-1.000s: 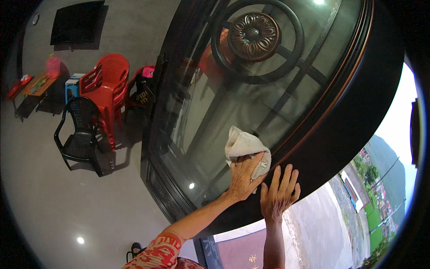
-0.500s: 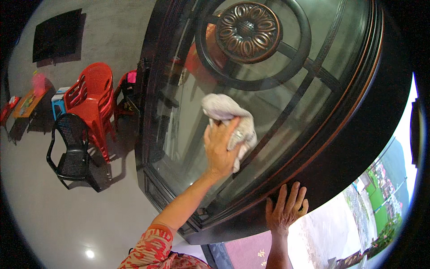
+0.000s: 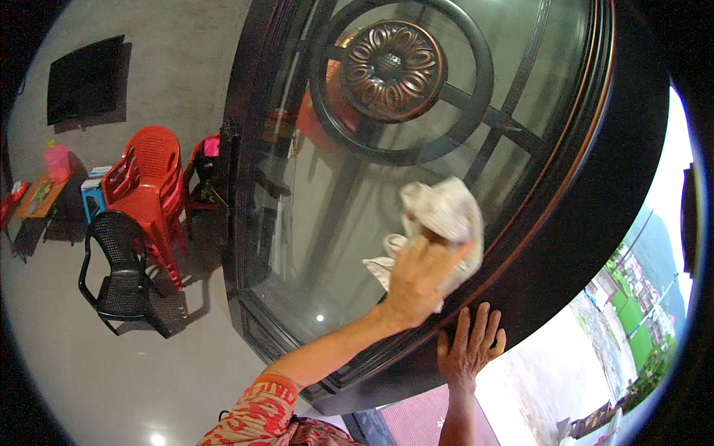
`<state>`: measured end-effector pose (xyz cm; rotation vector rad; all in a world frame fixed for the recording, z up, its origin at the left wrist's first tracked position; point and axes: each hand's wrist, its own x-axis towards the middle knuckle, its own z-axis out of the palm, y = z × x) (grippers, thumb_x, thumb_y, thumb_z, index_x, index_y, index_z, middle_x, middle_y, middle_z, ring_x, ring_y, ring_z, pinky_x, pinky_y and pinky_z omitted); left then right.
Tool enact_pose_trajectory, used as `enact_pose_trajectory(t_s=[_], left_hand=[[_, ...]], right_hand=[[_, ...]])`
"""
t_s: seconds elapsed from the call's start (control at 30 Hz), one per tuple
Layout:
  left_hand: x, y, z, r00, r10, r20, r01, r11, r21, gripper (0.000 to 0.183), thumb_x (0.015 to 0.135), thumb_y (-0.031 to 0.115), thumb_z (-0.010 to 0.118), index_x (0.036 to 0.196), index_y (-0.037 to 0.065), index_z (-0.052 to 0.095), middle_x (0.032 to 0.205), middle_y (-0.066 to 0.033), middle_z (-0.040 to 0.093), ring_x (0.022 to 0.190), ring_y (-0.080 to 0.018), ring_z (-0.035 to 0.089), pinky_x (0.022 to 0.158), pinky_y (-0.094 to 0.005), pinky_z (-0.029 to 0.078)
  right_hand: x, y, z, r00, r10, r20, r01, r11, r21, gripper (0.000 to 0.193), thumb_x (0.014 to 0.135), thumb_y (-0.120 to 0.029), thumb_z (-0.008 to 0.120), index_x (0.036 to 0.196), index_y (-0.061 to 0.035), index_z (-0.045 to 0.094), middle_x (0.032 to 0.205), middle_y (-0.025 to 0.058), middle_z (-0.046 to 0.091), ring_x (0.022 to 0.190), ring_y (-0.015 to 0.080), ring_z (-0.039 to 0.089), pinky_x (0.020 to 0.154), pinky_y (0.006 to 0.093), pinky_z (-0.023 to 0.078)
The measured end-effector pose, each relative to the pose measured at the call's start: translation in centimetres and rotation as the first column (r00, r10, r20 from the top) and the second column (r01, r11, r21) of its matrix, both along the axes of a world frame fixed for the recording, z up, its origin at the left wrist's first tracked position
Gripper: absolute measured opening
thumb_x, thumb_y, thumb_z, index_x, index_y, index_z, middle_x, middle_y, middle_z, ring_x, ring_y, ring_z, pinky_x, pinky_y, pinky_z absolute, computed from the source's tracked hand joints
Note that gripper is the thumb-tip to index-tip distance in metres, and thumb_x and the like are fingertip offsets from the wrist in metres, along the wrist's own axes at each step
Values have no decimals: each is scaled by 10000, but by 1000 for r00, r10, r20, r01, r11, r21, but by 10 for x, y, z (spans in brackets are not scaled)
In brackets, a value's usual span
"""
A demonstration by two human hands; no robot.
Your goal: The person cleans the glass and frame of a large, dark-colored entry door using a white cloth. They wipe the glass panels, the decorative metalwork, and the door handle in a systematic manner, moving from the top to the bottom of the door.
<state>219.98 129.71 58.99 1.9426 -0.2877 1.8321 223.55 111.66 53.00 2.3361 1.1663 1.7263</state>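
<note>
My left hand [image 3: 420, 279] grips a crumpled whitish cloth [image 3: 450, 212] and presses it to the glass pane [image 3: 335, 238] of a dark door, close to the door's right-hand moulding. Part of the cloth hangs loose beside my fingers. Against the dark edge of the door [image 3: 595, 193] lies my right hand [image 3: 472, 346], its fingers stretched upward and holding nothing. Above the cloth, a dark ring [image 3: 483, 89] and a bronze-coloured flower boss [image 3: 392, 70] sit in front of the glass.
Stacked red plastic chairs [image 3: 154, 178] and a black plastic armchair [image 3: 119, 271] stand on the pale floor at left. A dark screen [image 3: 87, 80] hangs on the wall behind. Beyond the door's right edge are a pinkish mat [image 3: 439, 420] and bright outdoor ground [image 3: 528, 394].
My left hand has moved the cloth right and slightly down across the glass, toward the door's moulding. My right hand stays on the door edge. The whole view has shifted slightly.
</note>
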Motion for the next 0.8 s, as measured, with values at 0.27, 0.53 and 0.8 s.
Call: enact_pose_trajectory(t_s=[0.27,0.53,0.8], left_hand=[[4,35,34,982,73,176,-96,988,122,430,708,73,621,1136,70,587,1055,-69,582,1027,-244,529,712,-354,412],[-4,116,32,952,277,133,-261,957,-128,506,687,24,643,1186,67,576,1028,-102,587,980,-307,521,818,-402,405],[-1,177,-18,960,262,99,-170,825,-539,498,826,142,592,1296,37,467,1240,-126,517,1095,-301,390,983,-395,280]], right_hand=[[-4,-2,3,996,-72,50,73,997,-9,441,829,-355,553,1178,-86,537,1337,180,421,1237,362,370,955,507,255],[-8,-3,3,995,-104,6,105,994,-38,643,684,-209,625,1269,-30,425,1412,225,304,1316,398,266,1021,541,197],[-5,-1,-1,985,-168,27,169,985,-40,714,626,-231,623,1270,-24,393,1404,246,301,1312,426,262,1018,569,198]])
